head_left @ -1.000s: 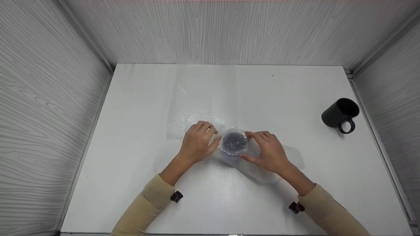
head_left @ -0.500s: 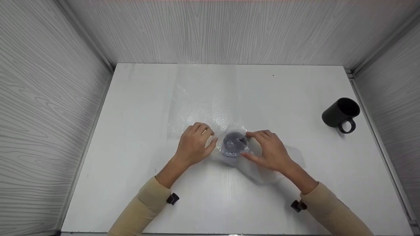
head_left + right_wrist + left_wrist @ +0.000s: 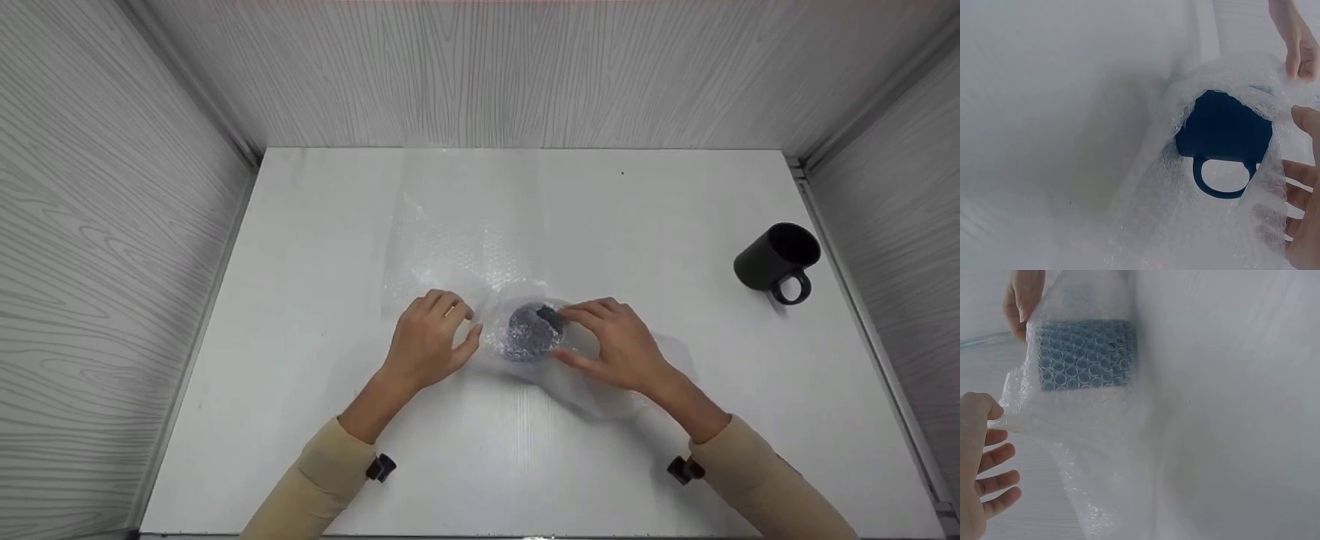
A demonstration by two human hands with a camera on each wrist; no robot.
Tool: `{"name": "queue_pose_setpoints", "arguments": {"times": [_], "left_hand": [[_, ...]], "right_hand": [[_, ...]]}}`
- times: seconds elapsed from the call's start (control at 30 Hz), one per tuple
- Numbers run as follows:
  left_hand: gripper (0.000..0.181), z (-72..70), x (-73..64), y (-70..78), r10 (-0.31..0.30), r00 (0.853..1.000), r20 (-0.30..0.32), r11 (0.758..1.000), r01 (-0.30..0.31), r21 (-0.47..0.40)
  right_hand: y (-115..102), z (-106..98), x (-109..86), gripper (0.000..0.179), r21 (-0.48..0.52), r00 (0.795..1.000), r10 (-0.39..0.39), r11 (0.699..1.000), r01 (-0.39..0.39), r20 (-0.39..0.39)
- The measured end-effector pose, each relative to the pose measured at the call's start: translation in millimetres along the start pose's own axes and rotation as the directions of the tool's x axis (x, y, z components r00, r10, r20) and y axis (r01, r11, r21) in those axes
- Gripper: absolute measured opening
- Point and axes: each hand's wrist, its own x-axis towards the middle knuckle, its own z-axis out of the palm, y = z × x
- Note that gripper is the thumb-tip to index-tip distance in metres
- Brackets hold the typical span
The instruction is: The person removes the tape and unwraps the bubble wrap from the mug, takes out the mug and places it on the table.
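Note:
A dark mug (image 3: 1224,126) stands partly wrapped in clear bubble wrap (image 3: 1100,433) near the middle of the table. Through an opening in the wrap, the right wrist view shows its bare side and handle; bubbles cover the side seen in the left wrist view. My left hand (image 3: 426,337) is left of the mug, pinching the edge of the wrap between thumb and index finger, its other fingers apart. My right hand (image 3: 619,345) curves round the mug's right side and holds the wrap there, thumb toward me. Some of its fingers are hidden behind the wrap.
A second black mug (image 3: 776,261) lies tilted on its side at the right of the white table (image 3: 300,247). More bubble wrap spreads flat from the wrapped mug toward the back edge. Grey wood-patterned panels (image 3: 480,75) border the table at the back and sides.
My left hand has moved left and toward me, drawing the wrap edge with it. More of the mug's dark top shows bare near my right fingers. The right hand stays nearly still.

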Motion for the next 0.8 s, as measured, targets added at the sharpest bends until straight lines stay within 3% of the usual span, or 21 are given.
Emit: {"name": "queue_pose_setpoints", "arguments": {"times": [0.4,0.8], "left_hand": [[0.016,-6.2,-19.1,-7.6,0.001,1.000,0.013,1.000,-0.001,-0.018],[0.020,-1.6,-47.3,-12.3,0.014,0.999,0.031,0.998,-0.012,-0.058]], "right_hand": [[2,2,2.6,0.045,-0.023,0.998,-0.050,0.999,0.050,-0.030],[3,2,2.6,0.047,-0.026,0.999,-0.043,0.999,0.042,-0.024]]}}
